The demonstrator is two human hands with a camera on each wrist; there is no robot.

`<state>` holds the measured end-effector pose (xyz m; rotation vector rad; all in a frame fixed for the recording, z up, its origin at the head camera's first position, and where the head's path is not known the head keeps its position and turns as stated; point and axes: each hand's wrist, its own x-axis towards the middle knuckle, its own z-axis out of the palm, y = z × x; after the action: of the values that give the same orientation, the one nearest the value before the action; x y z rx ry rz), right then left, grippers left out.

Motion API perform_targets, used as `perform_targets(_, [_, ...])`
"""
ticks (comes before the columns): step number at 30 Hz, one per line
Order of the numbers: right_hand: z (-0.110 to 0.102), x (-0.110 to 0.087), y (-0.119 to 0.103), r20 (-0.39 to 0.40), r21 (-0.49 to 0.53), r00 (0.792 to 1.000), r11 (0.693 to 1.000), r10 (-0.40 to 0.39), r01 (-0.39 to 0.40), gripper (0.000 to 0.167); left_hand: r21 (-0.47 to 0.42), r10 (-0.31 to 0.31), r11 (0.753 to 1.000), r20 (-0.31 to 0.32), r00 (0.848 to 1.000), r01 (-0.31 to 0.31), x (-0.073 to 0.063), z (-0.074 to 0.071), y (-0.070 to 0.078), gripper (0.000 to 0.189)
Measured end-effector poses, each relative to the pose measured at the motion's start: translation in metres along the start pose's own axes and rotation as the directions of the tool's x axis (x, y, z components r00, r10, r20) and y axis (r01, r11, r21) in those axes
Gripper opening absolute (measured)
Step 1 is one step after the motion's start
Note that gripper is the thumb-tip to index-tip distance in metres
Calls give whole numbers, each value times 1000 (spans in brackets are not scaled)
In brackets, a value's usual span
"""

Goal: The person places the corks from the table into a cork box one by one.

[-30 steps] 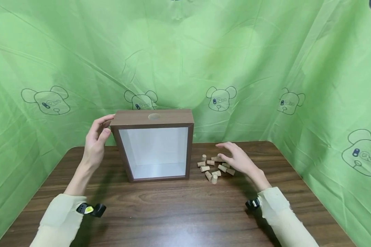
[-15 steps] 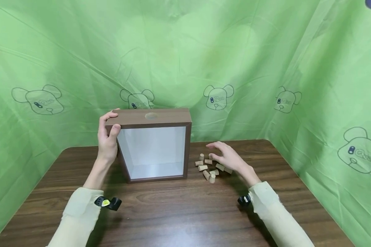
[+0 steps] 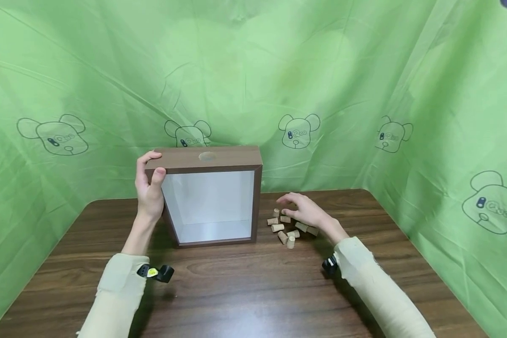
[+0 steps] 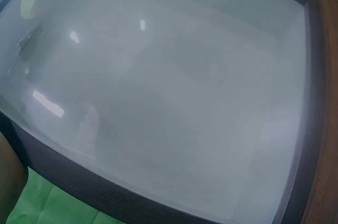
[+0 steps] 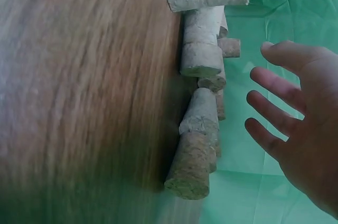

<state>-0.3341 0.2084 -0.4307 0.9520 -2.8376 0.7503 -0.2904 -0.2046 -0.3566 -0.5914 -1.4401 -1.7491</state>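
Note:
A brown wooden shadow box (image 3: 257, 206) with a clear front and a white inside stands upright on the table. Its top has a round hole (image 3: 207, 156). My left hand (image 3: 149, 199) grips the box's upper left corner, thumb on the front edge and fingers over the top toward the back. To the right of the box lie several small cork stoppers (image 3: 277, 227), a few upright and the others on their sides. My right hand (image 3: 306, 210) hovers just above the far corks, fingers apart and slightly bent. In the right wrist view nothing is between its fingers (image 5: 272, 108), and the corks (image 5: 190, 166) are apart from it.
The dark wood-grain table (image 3: 236, 291) ends at the back against a green curtain (image 3: 245, 84) printed with bear outlines. More curtain hangs on both sides. A black camera is strapped to each wrist.
My left hand has moved right and taken hold of the box's upper left corner. My right hand has shifted a little left over the corks. The box stays in place.

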Motion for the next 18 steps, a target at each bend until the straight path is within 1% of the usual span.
perform_targets(4, [4,3,5,42,-9,999,1000,-11,11,35,3,10,1000,-3,1000,-10,0,0,-1,56])
perform_targets(12, [8,8,9,85,-28,996,1000,4,-2,35,12,12,1000,1,1000,-12,1,1,-2,58])
perform_targets(18, [12,12,9,113,-25,994,1000,-10,13,34,-1,7,1000,0,1000,-7,1,0,-2,56])
